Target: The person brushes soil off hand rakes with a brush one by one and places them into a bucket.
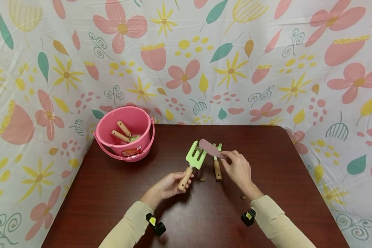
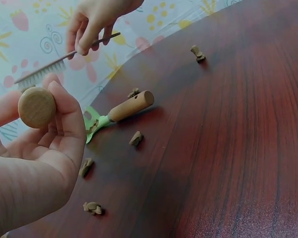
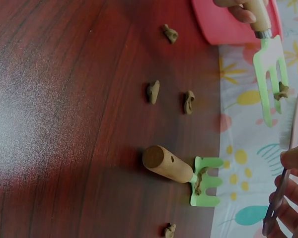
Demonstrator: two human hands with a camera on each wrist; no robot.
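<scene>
My left hand (image 1: 168, 185) grips the wooden handle of a green hand fork (image 1: 191, 161), its tines raised above the table. A brown clump (image 3: 282, 91) clings to the tines in the right wrist view. In my right hand (image 1: 239, 169) is a mauve brush (image 1: 209, 148), pinched by its handle. Its pale bristles (image 2: 37, 77) face down toward the fork, and the brush head overlaps the tines in the head view. A small green hand rake (image 1: 217, 170) with a wooden handle lies on the table between the hands. More brown matter sticks to its head (image 3: 206, 181).
Several brown clumps (image 2: 136, 138) lie scattered on the dark wooden table (image 1: 111, 206). At the back left stands a pink bucket (image 1: 146, 142) with two wooden-handled tools (image 1: 124, 128) inside. A flower-patterned cloth (image 1: 186, 41) hangs behind the table and along its sides.
</scene>
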